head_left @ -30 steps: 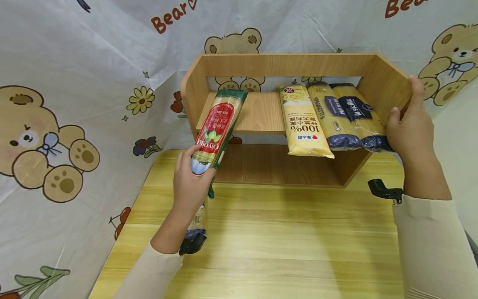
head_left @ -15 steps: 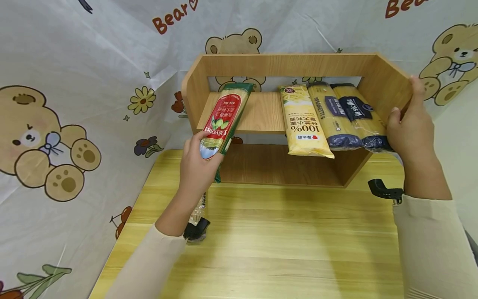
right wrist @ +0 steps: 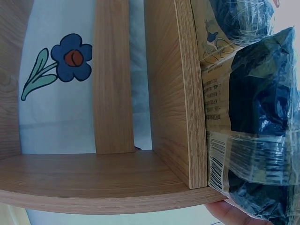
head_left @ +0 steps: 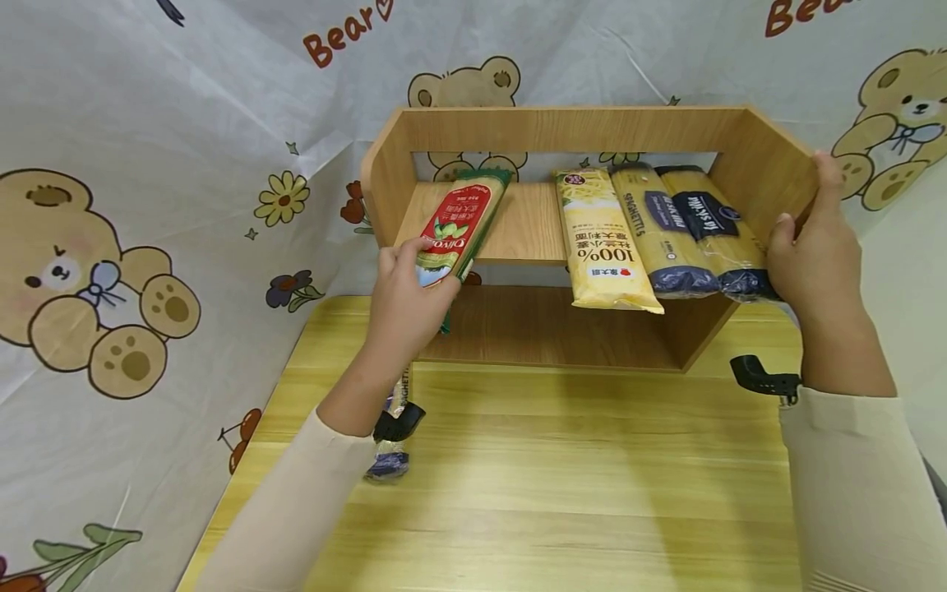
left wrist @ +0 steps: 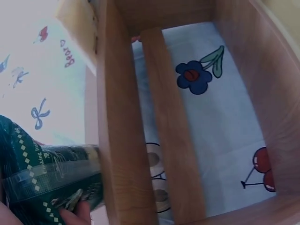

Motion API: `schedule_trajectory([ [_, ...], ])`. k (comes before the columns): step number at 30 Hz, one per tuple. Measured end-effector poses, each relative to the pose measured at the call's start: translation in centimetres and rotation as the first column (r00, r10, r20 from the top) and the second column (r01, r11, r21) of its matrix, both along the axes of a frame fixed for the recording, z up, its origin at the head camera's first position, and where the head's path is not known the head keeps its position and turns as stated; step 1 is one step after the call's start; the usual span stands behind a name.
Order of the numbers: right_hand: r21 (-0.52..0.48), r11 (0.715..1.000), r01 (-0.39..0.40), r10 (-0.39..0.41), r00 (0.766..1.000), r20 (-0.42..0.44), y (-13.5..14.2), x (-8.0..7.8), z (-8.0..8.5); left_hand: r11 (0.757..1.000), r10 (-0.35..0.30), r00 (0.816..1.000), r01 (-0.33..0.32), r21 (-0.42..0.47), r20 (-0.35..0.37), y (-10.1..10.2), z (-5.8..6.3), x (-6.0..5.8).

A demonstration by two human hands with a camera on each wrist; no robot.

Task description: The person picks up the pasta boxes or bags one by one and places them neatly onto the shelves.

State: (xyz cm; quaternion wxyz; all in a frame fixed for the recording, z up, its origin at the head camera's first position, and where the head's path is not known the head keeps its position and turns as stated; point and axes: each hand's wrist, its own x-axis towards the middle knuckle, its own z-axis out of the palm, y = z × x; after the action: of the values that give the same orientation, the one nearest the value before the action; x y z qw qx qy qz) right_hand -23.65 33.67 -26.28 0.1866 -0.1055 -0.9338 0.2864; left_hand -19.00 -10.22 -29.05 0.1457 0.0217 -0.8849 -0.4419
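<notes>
My left hand (head_left: 410, 308) grips the near end of a red and green pack of spaghetti (head_left: 462, 218), thumb on one side and fingers on the other. The pack slants over the left part of the wooden shelf's (head_left: 570, 129) upper board; its far end lies within the shelf. In the left wrist view the pack's green underside (left wrist: 51, 173) shows beside the board's edge. At the far right, my right hand (head_left: 817, 255) holds the shelf's side panel, thumb inside. Near that hand lie a yellow pasta pack (head_left: 602, 238) and two blue-ended spaghetti packs (head_left: 662, 234), side by side.
Another blue-ended spaghetti pack (head_left: 390, 462) lies on the wooden table (head_left: 562, 477), partly hidden under my left wrist. The shelf's lower compartment (head_left: 547, 325) is below the packs. A bear-print cloth (head_left: 222, 99) hangs behind and to the left.
My left hand has pushed the red and green spaghetti pack forward and slightly right, farther over the upper board. My right hand and the other packs stay put.
</notes>
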Motion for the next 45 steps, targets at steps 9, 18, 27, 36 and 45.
schedule_trajectory([
  [9, 0.001, 1.000, -0.006, 0.006, 1.000, -0.010, 0.1, 0.0, -0.1, 0.976, -0.077, 0.996, 0.085, -0.202, 0.045, 0.1, 1.8, -0.2],
  [18, 0.003, 1.000, -0.002, 0.002, 1.000, -0.011, 0.1, 0.0, 0.0, 0.939, -0.192, 0.979, 0.204, -0.278, 0.069, -1.0, 1.5, 1.3],
  [27, -0.010, 1.000, -0.005, 0.005, 1.000, -0.018, 0.2, 0.0, -0.1, 0.881, -0.379, 0.924, 0.379, -0.283, 0.056, -3.9, 0.6, 2.7],
  [36, -0.013, 1.000, -0.008, 0.008, 1.000, -0.019, 0.0, -0.1, -0.1, 0.816, -0.495, 0.868, 0.478, -0.324, 0.037, -4.9, 0.0, 3.0],
  [45, -0.009, 1.000, -0.008, 0.007, 1.000, -0.010, 0.1, 0.0, -0.1, 0.796, -0.535, 0.845, 0.508, -0.330, 0.010, -4.8, -0.4, 3.0],
])
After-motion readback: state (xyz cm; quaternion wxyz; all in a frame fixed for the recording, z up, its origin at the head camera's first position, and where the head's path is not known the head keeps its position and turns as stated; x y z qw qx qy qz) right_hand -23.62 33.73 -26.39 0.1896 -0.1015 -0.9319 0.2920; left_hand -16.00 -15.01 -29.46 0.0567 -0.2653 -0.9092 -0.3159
